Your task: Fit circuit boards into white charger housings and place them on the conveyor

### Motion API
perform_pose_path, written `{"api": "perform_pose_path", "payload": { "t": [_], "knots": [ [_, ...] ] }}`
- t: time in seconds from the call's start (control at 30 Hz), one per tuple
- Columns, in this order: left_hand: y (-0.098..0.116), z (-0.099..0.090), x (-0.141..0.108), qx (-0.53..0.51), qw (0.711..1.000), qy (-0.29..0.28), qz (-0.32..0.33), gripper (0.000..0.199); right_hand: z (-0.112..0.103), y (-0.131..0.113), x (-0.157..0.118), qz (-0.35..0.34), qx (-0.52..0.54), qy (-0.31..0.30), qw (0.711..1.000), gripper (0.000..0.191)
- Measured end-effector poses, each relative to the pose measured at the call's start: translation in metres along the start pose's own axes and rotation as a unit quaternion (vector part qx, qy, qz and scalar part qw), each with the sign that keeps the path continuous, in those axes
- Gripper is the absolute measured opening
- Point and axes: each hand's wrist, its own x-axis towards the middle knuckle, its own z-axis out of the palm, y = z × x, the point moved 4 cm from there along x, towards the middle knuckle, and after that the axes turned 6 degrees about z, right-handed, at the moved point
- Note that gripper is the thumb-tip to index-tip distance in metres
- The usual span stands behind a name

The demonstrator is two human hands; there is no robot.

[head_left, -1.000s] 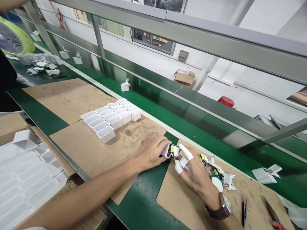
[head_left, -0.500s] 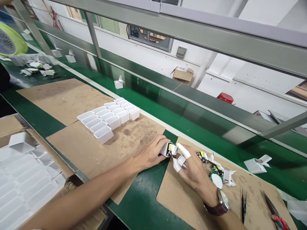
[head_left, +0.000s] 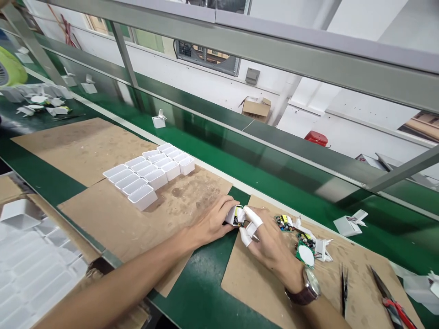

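Note:
My left hand (head_left: pixel 214 218) is wrapped round a small white case (head_left: pixel 231 216), whose open end faces right. A circuit board (head_left: pixel 239 214) with a yellow part sits partly inside that opening. White finger covers are on the thumb and a finger of my right hand (head_left: pixel 265 235), which pinches the board's outer end; a small white piece (head_left: pixel 252 229) hangs between those fingers. Right of this hand, loose circuit boards (head_left: pixel 305 246) with white end pieces lie on cardboard (head_left: pixel 260 283). Rows of empty white cases (head_left: pixel 142 196) stand to the left on another cardboard sheet (head_left: pixel 92 214).
A carton (head_left: pixel 91 265) full of white cases is at the lower left. Tweezers (head_left: pixel 344 288) and red-handled pliers (head_left: pixel 391 297) lie at the right. Along the green belt (head_left: pixel 219 160) sit cases with boards (head_left: pixel 350 224). A metal rail (head_left: pixel 274 50) crosses above.
The view has shifted slightly, moving most things left in the picture. The board appears a little deeper in the case, and both hands keep their hold.

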Motion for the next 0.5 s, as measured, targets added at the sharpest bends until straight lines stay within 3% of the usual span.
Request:
{"api": "perform_pose_path", "payload": {
  "t": [0.2, 0.33, 0.43, 0.5],
  "knots": [
    [0.000, 0.001, 0.000, -0.051, 0.998, -0.019, -0.024, 0.056, 0.007, 0.003, -0.001, 0.016, -0.043, -0.007, 0.999, 0.055],
    [0.001, -0.002, 0.001, -0.113, 0.992, -0.034, -0.037, 0.055, 0.004, 0.014, 0.000, 0.066, 0.036, -0.027, 0.997, 0.047],
    [-0.011, -0.003, 0.000, -0.185, 0.976, -0.024, -0.110, 0.051, 0.001, 0.026, 0.002, 0.138, 0.127, -0.039, 0.982, 0.037],
    [-0.021, -0.003, 0.000, -0.224, 0.960, -0.016, -0.165, 0.055, -0.001, 0.028, 0.003, 0.144, 0.149, -0.023, 0.978, 0.034]
  ]
}}
